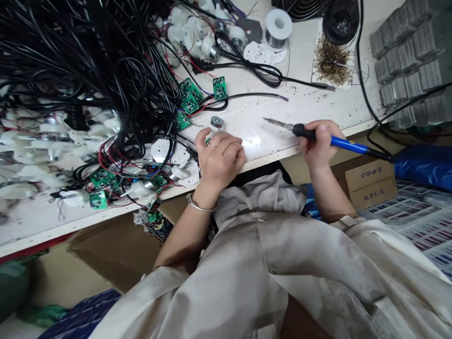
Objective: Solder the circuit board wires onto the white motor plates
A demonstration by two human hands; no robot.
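My right hand [321, 143] grips a blue-handled soldering iron [348, 144], its metal tip [273, 123] pointing left and touching nothing above the white workbench [282, 106]. My left hand [219, 160] is curled over a small green circuit board [207, 141], which is mostly hidden under the fingers. A small round motor [216, 123] with thin wires sits just beyond those fingers. More green circuit boards [219, 88] with wires attached lie nearby, to the upper left of the iron.
A mass of black wires [106, 61] and white motor assemblies [45, 146] covers the bench's left side. A solder spool [278, 29] and a pile of brown residue [333, 66] lie at the back. Grey stacked trays [409, 61] stand at the right.
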